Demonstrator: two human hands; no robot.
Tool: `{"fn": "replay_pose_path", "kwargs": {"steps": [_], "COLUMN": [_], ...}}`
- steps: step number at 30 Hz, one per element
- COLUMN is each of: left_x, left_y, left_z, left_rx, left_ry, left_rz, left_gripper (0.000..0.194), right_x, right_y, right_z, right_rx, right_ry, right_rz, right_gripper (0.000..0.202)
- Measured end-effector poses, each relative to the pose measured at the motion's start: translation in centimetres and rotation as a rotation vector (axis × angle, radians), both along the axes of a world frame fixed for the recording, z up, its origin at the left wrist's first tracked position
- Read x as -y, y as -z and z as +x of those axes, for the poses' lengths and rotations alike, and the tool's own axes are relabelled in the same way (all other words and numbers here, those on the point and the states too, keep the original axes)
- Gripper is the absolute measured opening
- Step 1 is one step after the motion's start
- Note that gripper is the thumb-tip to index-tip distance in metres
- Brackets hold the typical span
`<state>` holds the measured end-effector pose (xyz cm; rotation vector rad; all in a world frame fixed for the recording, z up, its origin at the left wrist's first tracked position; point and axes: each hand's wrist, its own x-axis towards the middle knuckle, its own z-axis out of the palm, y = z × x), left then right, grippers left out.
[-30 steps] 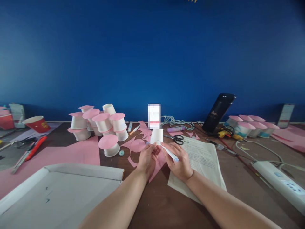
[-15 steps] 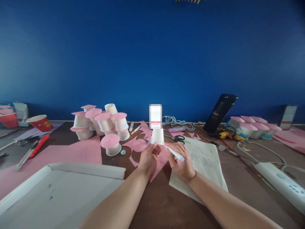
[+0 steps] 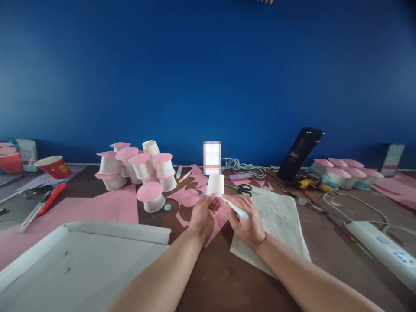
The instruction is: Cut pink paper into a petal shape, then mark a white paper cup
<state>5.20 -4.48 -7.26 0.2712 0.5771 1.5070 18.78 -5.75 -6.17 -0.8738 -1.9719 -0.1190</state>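
In the middle of the head view, my left hand [image 3: 204, 213] is closed on the near part of a small white paper cup [image 3: 215, 184]. Part of the cup is hidden by the fingers. My right hand [image 3: 248, 221] grips a white marker pen [image 3: 238, 209] with a pale blue end. The pen slants up and left, its front end at the cup's near edge, though whether the tip touches cannot be made out. Beneath the hands lie pink paper scraps [image 3: 218, 227]. Black-handled scissors [image 3: 244, 189] rest just beyond my right hand.
Stacked white cups with pink paper tops [image 3: 142, 164] stand left, near a red cup [image 3: 54, 167] and a utility knife [image 3: 43, 206]. A white box lid [image 3: 118, 230] sits front left. Rightward are printed paper [image 3: 282, 214], a leaning black cylinder [image 3: 300, 154] and a power strip [image 3: 383, 247].
The pen and my right hand have shifted slightly left and the pen's tail has dropped a little. The cup has moved marginally to the right in my left hand.
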Motion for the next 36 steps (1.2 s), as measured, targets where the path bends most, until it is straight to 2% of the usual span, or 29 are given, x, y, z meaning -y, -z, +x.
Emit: {"fn": "replay_pose_path", "kwargs": {"steps": [17,22,36], "left_x": [-0.13,-0.03,-0.03], "left_y": [0.03,-0.17,-0.22], "left_z": [0.10,0.04,-0.03], "left_rx": [0.005,0.018,0.007], "left_ry": [0.005,0.002,0.049], "left_rz": [-0.016,-0.080,-0.076], "left_gripper": [0.010,0.013,0.007], "right_x": [0.25,0.06,-0.20], "right_y": [-0.47,-0.46,-0.22], "right_z": [0.06,0.33,0.43], "right_rx": [0.003,-0.040,-0.027], "right_ry": [-0.049,-0.009,0.018], "right_rz": [-0.001,0.035,0.042], "right_gripper": [0.031,0.032,0.032]}}
